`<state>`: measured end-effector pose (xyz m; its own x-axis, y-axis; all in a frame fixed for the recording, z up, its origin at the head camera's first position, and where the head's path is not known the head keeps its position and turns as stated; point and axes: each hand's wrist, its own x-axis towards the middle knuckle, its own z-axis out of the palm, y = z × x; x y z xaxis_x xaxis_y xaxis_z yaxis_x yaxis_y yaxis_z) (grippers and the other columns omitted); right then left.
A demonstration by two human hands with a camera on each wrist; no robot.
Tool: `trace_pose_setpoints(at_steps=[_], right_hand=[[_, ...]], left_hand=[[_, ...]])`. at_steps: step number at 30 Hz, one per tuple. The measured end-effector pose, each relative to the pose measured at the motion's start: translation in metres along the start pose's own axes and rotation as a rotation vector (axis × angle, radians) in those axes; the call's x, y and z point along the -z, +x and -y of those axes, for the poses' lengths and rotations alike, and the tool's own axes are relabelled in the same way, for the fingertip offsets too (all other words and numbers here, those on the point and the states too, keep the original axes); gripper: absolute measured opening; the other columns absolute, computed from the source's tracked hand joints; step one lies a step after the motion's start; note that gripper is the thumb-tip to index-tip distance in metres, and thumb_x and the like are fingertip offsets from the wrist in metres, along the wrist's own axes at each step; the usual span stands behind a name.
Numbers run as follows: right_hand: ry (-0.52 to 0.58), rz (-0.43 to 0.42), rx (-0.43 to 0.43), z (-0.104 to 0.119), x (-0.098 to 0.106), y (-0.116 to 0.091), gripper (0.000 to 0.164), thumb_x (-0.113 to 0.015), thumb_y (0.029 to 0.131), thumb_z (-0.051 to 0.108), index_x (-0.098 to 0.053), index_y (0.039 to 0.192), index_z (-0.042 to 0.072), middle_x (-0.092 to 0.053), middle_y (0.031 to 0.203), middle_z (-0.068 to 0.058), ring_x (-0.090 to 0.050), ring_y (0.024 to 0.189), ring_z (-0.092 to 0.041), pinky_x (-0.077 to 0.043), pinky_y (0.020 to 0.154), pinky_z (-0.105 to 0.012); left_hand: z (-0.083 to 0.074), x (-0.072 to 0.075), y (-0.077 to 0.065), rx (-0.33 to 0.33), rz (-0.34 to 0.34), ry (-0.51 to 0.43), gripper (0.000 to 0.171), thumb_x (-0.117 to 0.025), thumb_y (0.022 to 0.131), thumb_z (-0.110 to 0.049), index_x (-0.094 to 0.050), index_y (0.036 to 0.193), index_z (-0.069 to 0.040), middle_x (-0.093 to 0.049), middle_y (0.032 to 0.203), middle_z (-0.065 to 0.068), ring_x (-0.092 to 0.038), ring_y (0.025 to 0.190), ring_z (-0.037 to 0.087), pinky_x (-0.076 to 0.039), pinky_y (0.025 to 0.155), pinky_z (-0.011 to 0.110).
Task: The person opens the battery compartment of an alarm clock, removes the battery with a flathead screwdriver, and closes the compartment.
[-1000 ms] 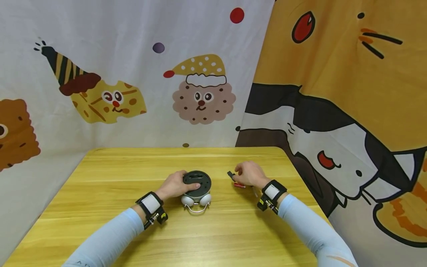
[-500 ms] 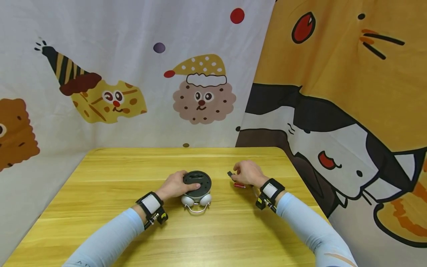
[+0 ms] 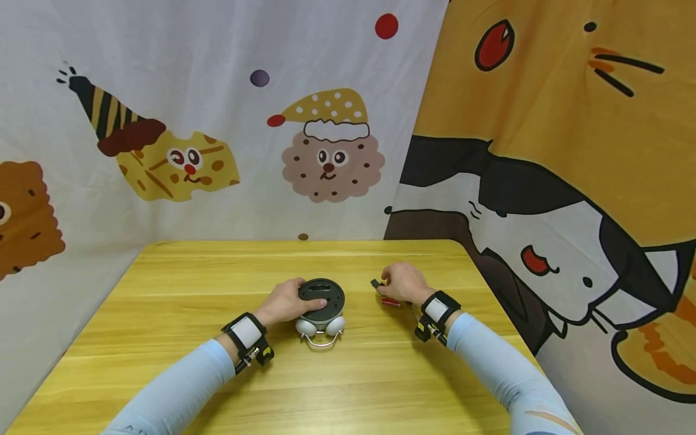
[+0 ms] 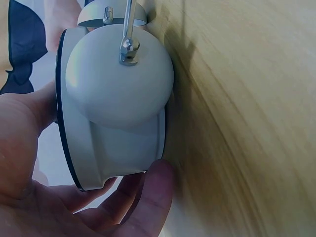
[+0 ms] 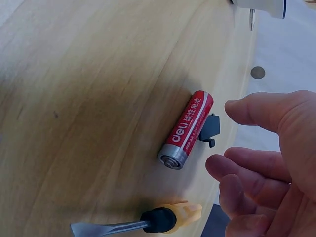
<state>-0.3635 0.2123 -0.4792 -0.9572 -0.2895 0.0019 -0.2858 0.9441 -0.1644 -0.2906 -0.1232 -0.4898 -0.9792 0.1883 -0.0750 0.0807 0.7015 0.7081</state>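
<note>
A white twin-bell alarm clock (image 3: 331, 309) lies with its dark back facing up and its bells and wire handle toward me. My left hand (image 3: 284, 300) grips its left side, thumb across the back and fingers around the rim. In the right wrist view, a red AA battery (image 5: 187, 123) lies on the table, overlapping a small dark battery cover (image 5: 211, 128). My right hand (image 3: 405, 283) hovers beside them, thumb apart from the loosely bent fingers, with nothing between them. A screwdriver (image 5: 158, 219) with a black-and-orange handle lies close to the battery, mostly hidden by the hand in the head view.
The wooden table (image 3: 244, 374) ends at a patterned cloth (image 3: 331, 223) hung behind it and along the right. Between the clock and the battery is a stretch of bare wood.
My right wrist and forearm have shifted slightly to the left, while the fingers stay over nearly the same spot. My left hand and the clock have not moved.
</note>
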Motion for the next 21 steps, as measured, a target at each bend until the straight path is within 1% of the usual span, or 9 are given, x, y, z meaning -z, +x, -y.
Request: trace_pose_setpoints(at_steps=[6,13,16,21], right_hand=[[0.009,0.002,-0.021,0.001,-0.003,0.001,0.040,-0.088,0.097,0.040,-0.085,0.124,0.012,-0.085,0.104,-0.003,-0.075,0.088,-0.017,-0.062,0.073,-0.033],[0.015,-0.002,-0.037,0.005,-0.009,0.005,0.035,-0.089,0.096,0.037,-0.086,0.119,0.010,-0.086,0.106,-0.006,-0.074,0.083,-0.018,-0.061,0.068,-0.034],[0.019,-0.005,-0.044,0.006,-0.011,0.006,0.033,-0.089,0.097,0.036,-0.086,0.117,0.010,-0.086,0.110,-0.008,-0.076,0.085,-0.019,-0.061,0.067,-0.035],[0.013,0.005,-0.058,0.009,-0.011,0.008,0.033,-0.089,0.097,0.036,-0.086,0.118,0.011,-0.086,0.117,-0.008,-0.078,0.091,-0.022,-0.064,0.073,-0.037]], left_hand=[[-0.001,-0.001,0.000,0.005,0.001,-0.008,0.086,-0.088,0.095,-0.055,-0.062,0.151,0.005,-0.075,0.140,0.025,-0.072,0.128,0.036,-0.058,0.110,0.055],[-0.001,0.000,0.001,0.009,0.004,-0.002,0.090,-0.088,0.094,-0.055,-0.059,0.154,0.007,-0.072,0.145,0.028,-0.071,0.133,0.040,-0.057,0.113,0.057],[-0.002,0.000,0.001,0.011,0.006,-0.005,0.091,-0.088,0.095,-0.055,-0.058,0.155,0.006,-0.071,0.147,0.028,-0.070,0.135,0.041,-0.057,0.114,0.057],[-0.002,0.000,0.002,0.014,0.007,-0.001,0.091,-0.087,0.095,-0.055,-0.058,0.155,0.006,-0.072,0.147,0.028,-0.070,0.134,0.040,-0.057,0.114,0.057]])
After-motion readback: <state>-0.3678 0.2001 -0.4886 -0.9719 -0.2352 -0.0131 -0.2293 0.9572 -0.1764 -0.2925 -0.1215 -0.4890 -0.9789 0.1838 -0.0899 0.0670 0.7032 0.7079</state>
